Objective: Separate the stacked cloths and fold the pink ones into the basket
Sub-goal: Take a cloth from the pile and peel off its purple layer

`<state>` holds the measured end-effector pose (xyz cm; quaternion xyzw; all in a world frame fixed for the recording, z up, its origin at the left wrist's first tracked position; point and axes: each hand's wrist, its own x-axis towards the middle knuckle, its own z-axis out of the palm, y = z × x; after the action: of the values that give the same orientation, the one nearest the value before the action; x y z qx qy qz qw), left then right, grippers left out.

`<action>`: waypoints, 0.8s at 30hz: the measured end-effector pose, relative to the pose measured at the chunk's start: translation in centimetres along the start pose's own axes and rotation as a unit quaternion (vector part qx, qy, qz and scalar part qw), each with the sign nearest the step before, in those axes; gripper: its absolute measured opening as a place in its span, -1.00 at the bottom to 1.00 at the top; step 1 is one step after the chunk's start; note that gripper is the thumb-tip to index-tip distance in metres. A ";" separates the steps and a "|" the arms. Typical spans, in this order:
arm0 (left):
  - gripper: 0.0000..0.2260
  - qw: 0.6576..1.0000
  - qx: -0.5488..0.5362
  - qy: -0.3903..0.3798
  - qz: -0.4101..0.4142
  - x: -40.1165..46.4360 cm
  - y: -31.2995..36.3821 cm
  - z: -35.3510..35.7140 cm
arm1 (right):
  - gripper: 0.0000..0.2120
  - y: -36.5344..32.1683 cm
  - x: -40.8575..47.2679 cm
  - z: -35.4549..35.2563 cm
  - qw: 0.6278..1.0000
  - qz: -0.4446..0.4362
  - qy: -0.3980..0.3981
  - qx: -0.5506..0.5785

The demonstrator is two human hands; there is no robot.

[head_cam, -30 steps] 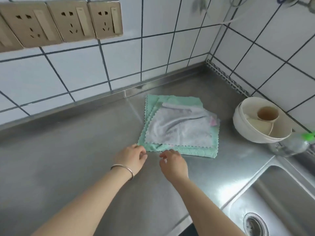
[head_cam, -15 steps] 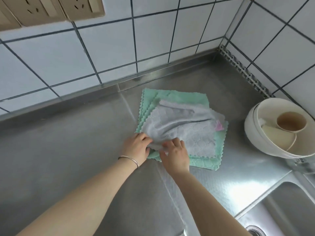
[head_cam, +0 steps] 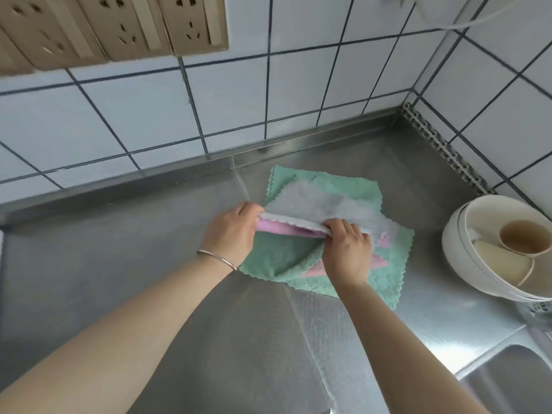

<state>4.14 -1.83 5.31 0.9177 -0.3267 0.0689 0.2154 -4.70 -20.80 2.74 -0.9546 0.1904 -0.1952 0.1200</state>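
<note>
From the head camera, a stack of soft fleecy cloths lies on the brushed stainless-steel counter [head_cam: 125,294], close to the tiled corner. The left hand [head_cam: 231,233], with a thin silver bangle [head_cam: 216,259] on its wrist, grips the near edge of the pale grey-lilac cloth with the scalloped hem [head_cam: 322,209]; its fingers are curled round that edge. The right hand [head_cam: 346,252] pinches the same hem farther to the right, so the edge is raised in a taut line between the two hands. Under the lifted hem shows the pink cloth [head_cam: 280,228], and more pink peeks out beside the right hand; whether that is one pink cloth or two is hard to tell. Beneath them lie the mint-green scalloped cloths [head_cam: 274,258], one bulging up between the wrists, the rest spread flat on the counter.

To the right, well apart from the stack, stands a round cream plastic basket [head_cam: 457,249] holding a beige paper cup [head_cam: 524,237]. A sink corner [head_cam: 513,380] shows at lower right, and tan wall sockets [head_cam: 113,22] at upper left.
</note>
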 end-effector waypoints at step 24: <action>-0.78 0.965 0.158 0.111 -0.178 -15.5 -17.5 -28.5 | -0.91 -24.1 4.4 -7.8 0.936 -0.294 -0.049 0.186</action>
<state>3.53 31.69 20.60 0.9699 -0.1174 0.1820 0.1117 3.38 -2.18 18.49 -0.9371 -0.1444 -0.2062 0.2418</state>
